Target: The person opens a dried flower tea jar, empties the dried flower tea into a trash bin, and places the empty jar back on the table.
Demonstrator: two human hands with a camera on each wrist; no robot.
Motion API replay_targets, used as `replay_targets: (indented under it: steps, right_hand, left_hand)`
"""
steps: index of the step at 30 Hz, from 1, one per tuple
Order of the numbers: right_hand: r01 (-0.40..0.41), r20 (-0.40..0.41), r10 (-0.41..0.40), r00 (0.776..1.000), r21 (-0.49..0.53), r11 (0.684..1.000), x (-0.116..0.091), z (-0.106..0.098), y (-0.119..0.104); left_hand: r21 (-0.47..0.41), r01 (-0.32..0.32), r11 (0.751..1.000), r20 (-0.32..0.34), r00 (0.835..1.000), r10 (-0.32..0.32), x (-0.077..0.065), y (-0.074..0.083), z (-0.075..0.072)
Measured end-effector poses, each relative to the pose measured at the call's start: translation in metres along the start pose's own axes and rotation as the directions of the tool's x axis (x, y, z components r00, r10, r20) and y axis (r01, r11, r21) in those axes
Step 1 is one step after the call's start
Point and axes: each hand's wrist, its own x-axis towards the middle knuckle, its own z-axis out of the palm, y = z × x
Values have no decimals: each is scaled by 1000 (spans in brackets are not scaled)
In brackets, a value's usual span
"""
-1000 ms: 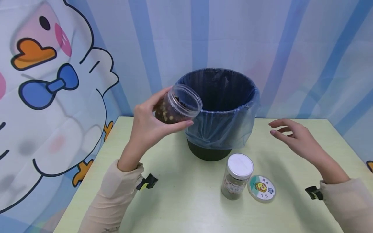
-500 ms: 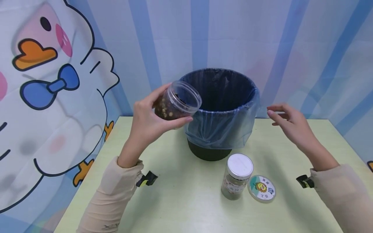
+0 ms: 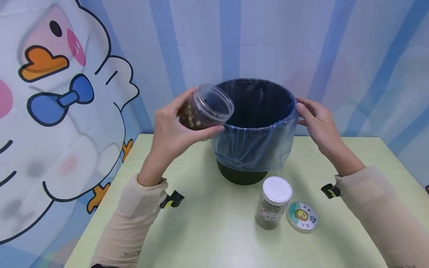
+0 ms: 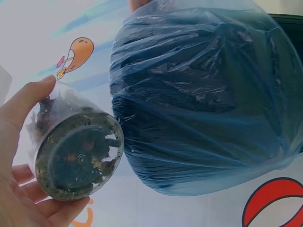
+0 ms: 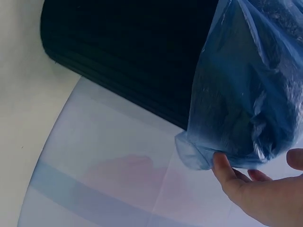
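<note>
My left hand (image 3: 172, 126) grips a clear plastic jar (image 3: 209, 108) with no lid on it. The jar tilts so its mouth faces right, toward the bin's opening. Dark bits and pale yellowish pieces lie inside; its base shows in the left wrist view, with fingers and thumb (image 4: 35, 92) round the side. A dark bin (image 3: 242, 176) stands upright on the table, its rim covered by a translucent blue bag (image 3: 254, 149). My right hand (image 3: 318, 124) is at the bin's right rim, and its fingers (image 5: 225, 170) touch the bag's folded edge in the right wrist view.
In front of the bin stands a white-capped jar (image 3: 273, 203) with a label. Beside it a round lid (image 3: 302, 217) with a sun picture lies on the pale green table (image 3: 214, 238). A printed curtain (image 3: 201, 37) hangs close behind the bin.
My right hand has moved left and up, from above the table to the bin's right rim. The left hand has raised the jar slightly, still tilted.
</note>
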Motion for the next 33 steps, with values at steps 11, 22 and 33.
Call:
replay_targets:
  steps: [11,22,33]
  right_hand:
    - [-78,-38,78,996,-18,997,16,11,-10]
    - [-106,-71,105,992,-4,994,31,20,-16]
    - [-34,-64,32,997,-35,999,34,20,-8]
  left_hand:
    - [6,18,1000,-15,1000,-18,12,2,3]
    - [88,-10,996,-27,1000,12,23,3,6]
    - [121,-61,991,-24,998,64,30,4,9]
